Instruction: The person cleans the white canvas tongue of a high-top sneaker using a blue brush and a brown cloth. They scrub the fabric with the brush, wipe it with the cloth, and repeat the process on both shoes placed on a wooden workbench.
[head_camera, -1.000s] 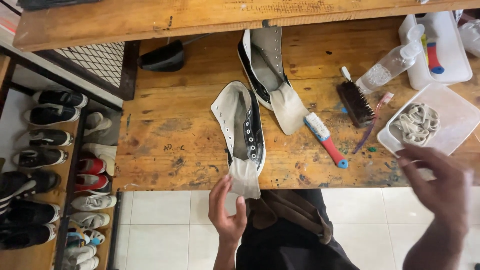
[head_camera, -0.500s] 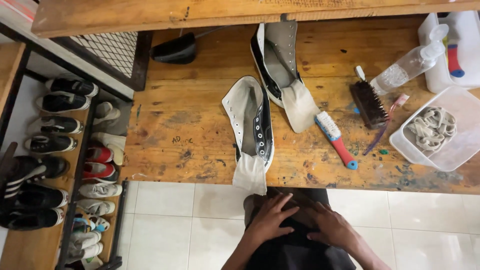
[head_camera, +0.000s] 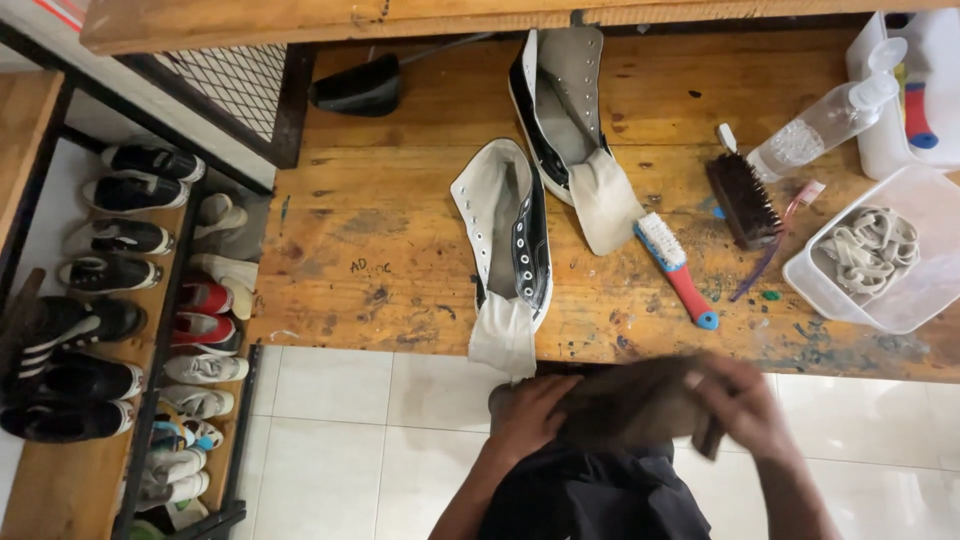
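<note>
A moment ago my hands were resting low on my lap, and now both of them have come up just below the edge of the wooden table (head_camera: 400, 250). My left hand (head_camera: 530, 415) and my right hand (head_camera: 745, 410) are both closed around a brown cloth (head_camera: 635, 400), one at each end, and the cloth is blurry, so I think I am moving it fast. That means I have picked up something to wipe with. The nearer black and white shoe (head_camera: 505, 235) lies open on the table right above my hands, with its grey tongue (head_camera: 503, 335) hanging over the edge. The second shoe (head_camera: 565, 110) lies behind it. To the right are a red and blue brush (head_camera: 678, 270), a dark bristle brush (head_camera: 742, 198), a spray bottle (head_camera: 825, 120) and a clear tub (head_camera: 880, 255) of laces. Nothing on the table looks moved.
</note>
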